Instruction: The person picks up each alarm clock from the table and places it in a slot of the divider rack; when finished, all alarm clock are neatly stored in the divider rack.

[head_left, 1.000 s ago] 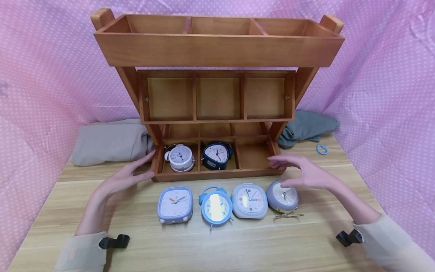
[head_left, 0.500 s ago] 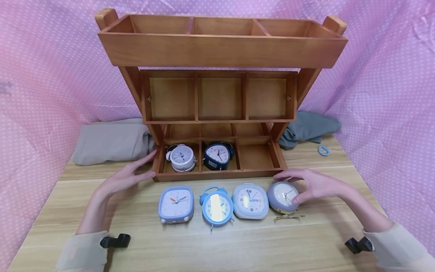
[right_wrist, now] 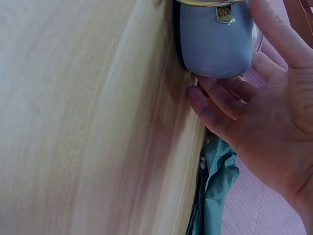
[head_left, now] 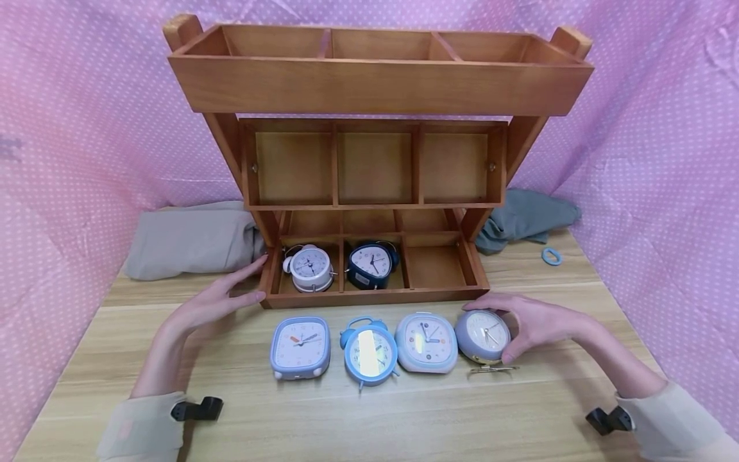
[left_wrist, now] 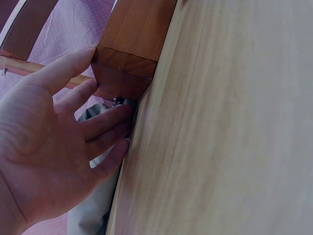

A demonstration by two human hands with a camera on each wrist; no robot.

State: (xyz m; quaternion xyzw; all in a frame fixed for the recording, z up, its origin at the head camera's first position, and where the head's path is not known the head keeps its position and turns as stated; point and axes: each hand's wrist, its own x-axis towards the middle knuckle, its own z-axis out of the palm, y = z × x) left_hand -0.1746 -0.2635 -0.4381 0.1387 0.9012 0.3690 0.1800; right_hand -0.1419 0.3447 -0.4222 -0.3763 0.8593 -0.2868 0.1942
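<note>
A row of small alarm clocks stands on the wooden table (head_left: 404, 410). My right hand (head_left: 519, 321) grips the rightmost one, a round lavender clock (head_left: 482, 335), with fingers over its top and thumb at its lower right. The right wrist view shows that clock's back (right_wrist: 215, 39) against my right hand (right_wrist: 264, 112). My left hand (head_left: 216, 301) rests with straight fingers on the left corner of the wooden rack's bottom tray (head_left: 369, 296). In the left wrist view the left hand (left_wrist: 58, 147) touches the tray corner (left_wrist: 132, 54).
Left of the held clock stand a pale rounded-square clock (head_left: 425, 342), a blue twin-bell clock (head_left: 369, 351) and a square light-blue clock (head_left: 299, 346). In the tray sit a white clock (head_left: 310, 268) and a dark blue clock (head_left: 371, 264). Beige cloth (head_left: 190, 240), grey cloth (head_left: 528, 215), blue ring (head_left: 551, 256).
My right hand came down from the tray's front edge onto the lavender clock and curled round it. The left hand and the other clocks have stayed put.
</note>
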